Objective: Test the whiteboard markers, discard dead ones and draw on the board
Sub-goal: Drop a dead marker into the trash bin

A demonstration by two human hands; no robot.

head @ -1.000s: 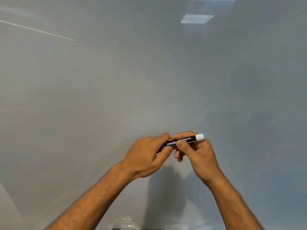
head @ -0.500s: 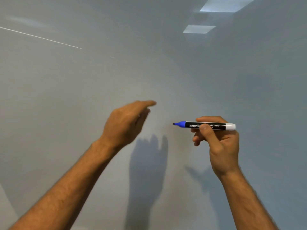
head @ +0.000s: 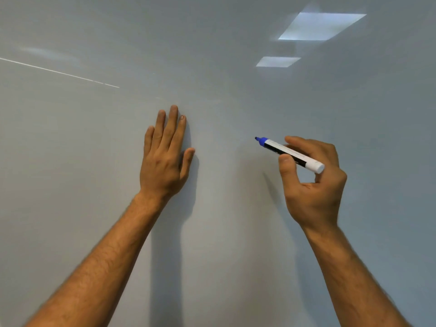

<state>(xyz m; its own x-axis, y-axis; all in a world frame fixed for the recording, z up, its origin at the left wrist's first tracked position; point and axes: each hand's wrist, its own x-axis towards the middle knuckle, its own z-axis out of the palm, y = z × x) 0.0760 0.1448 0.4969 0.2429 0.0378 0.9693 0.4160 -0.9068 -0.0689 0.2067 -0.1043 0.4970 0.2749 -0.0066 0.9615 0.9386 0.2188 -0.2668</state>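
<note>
Whiteboard (head: pixel 236 102) fills the head view edge to edge, pale grey and glossy, with two bright rectangular light reflections (head: pixel 320 25) up at one o'clock and a thin white line (head: pixel 59 72) slanting across at ten o'clock. Left hand (head: pixel 165 156) lies flat against the board just left of centre, fingers straight and close together pointing to twelve o'clock, thumb angled out to the right. Right hand (head: pixel 313 182) sits at three o'clock from it, well apart, thumb and curled fingers pinching the marker (head: pixel 289 154). Marker is uncapped, blue tip aimed towards ten o'clock, white end towards four o'clock; whether the tip touches the board, cannot tell. Both forearms rise from the bottom edge, casting shadows on the board.
</note>
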